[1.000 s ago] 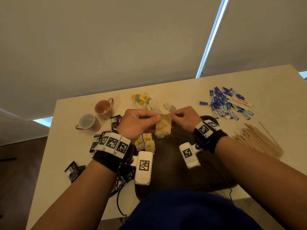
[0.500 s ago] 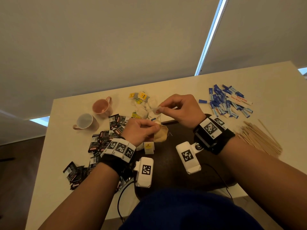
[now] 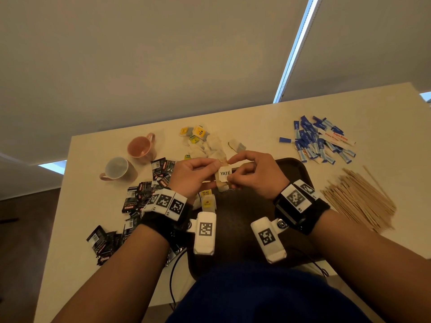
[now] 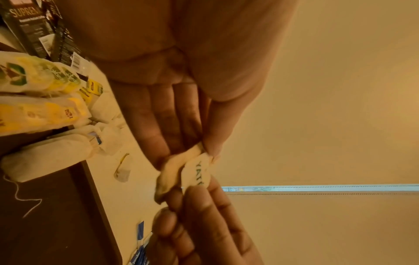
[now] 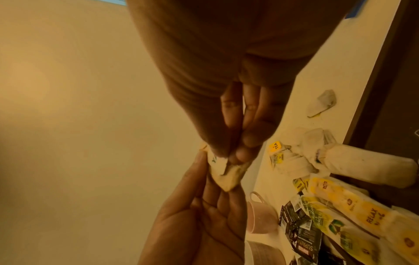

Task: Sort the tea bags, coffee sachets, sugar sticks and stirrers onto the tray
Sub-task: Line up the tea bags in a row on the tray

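A tan tea bag (image 3: 221, 186) with a white tag (image 3: 225, 173) reading YATÉ is held above the far left part of the dark brown tray (image 3: 242, 213). My left hand (image 3: 211, 170) pinches the bag (image 4: 170, 172) between thumb and fingers. My right hand (image 3: 235, 173) pinches the tag (image 5: 218, 166) against the bag from the other side. Several tea bags (image 3: 207, 201) with yellow labels lie on the tray's left part. More tea bags (image 3: 200, 141) lie loose on the table beyond the tray.
Black coffee sachets (image 3: 144, 194) are scattered left of the tray. Blue sugar sticks (image 3: 314, 141) lie at the far right, with wooden stirrers (image 3: 359, 199) piled nearer on the right. A pink mug (image 3: 141, 146) and a pale mug (image 3: 117, 169) stand at the far left.
Half a second ago my right hand was out over the loose tea bags, pinching something small and white. It has come back to my left hand, and the tag now lies on the bag.
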